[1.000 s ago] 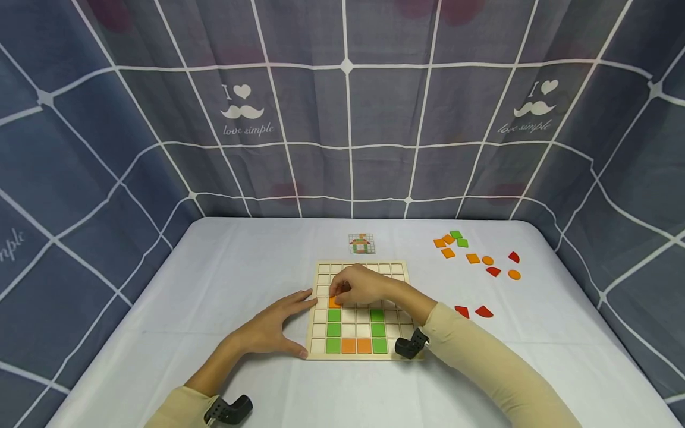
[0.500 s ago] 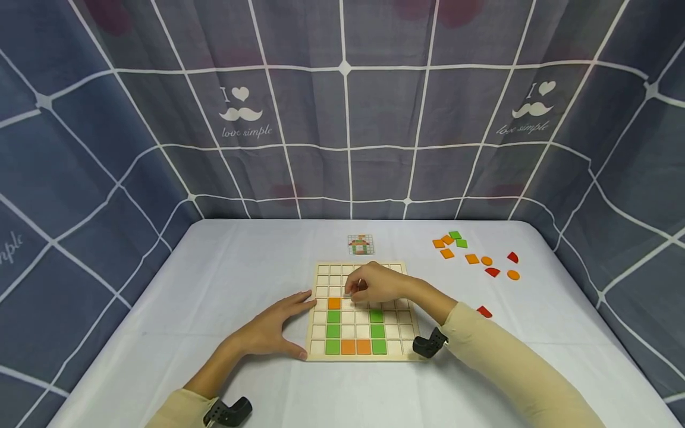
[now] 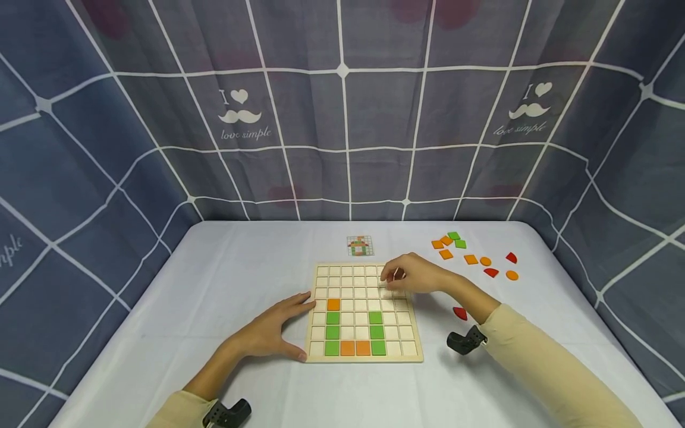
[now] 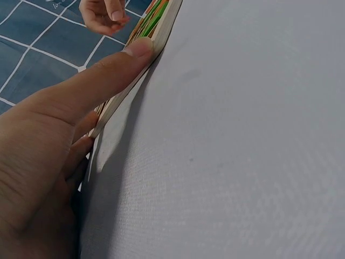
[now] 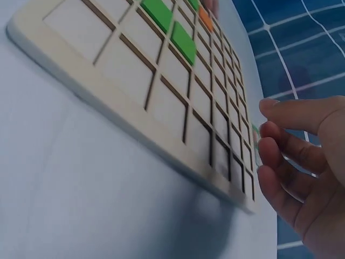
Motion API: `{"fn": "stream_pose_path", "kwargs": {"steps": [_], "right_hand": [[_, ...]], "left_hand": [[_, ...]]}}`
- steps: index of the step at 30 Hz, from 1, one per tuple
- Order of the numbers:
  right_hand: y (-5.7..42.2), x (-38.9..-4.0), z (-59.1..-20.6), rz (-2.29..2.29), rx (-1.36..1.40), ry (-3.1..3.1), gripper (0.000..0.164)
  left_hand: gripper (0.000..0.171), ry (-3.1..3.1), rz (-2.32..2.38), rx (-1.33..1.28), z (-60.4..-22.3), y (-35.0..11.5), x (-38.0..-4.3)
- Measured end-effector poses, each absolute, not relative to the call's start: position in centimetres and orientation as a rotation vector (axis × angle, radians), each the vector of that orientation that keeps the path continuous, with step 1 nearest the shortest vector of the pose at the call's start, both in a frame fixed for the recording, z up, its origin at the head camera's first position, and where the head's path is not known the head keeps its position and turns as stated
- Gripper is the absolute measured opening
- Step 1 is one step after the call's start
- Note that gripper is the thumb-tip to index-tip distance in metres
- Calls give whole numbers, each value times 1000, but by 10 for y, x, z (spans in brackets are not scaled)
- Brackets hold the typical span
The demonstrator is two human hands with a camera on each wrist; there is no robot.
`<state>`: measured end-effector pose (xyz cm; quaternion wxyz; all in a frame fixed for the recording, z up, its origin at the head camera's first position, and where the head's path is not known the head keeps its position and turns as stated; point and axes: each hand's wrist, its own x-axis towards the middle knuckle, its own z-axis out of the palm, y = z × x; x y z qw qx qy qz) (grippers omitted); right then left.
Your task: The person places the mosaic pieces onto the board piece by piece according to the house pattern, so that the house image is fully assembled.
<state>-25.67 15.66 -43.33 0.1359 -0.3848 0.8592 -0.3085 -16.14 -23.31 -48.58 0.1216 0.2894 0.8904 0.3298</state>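
Note:
A wooden grid board (image 3: pixel 364 359) lies on the white table. Green square tiles (image 3: pixel 332 333) fill part of a left column, topped by one orange tile (image 3: pixel 333 304). Another green column (image 3: pixel 377 333) stands further right, with orange tiles (image 3: pixel 347 348) between the two along the bottom row. My left hand (image 3: pixel 273 327) rests on the board's left side; the left wrist view shows its thumb (image 4: pixel 116 70) against the edge. Above the board's upper right part hovers my right hand (image 3: pixel 417 273), fingers loosely bent. In the right wrist view nothing shows between its fingers (image 5: pixel 283 181).
A small pattern card (image 3: pixel 360 245) lies behind the board. Scattered at the right are orange squares (image 3: pixel 470 260), green squares (image 3: pixel 460 244), orange discs (image 3: pixel 512 276) and red quarter-round pieces (image 3: pixel 490 272). A red piece (image 3: pixel 460 313) lies beside the right forearm. A tile-patterned curtain (image 3: pixel 380 119) surrounds the table.
My right hand has left the orange tile in the left column and moved to the right across the board. The left hand stays at the board's edge.

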Motion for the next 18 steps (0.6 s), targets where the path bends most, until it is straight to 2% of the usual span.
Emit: {"fn": "stream_pose_path", "kwargs": {"steps": [18], "right_hand": [[236,-288,-423,-1014,-784,2705,20]], "left_hand": [[110,2606,947,847,-487,-232,-161]]}}
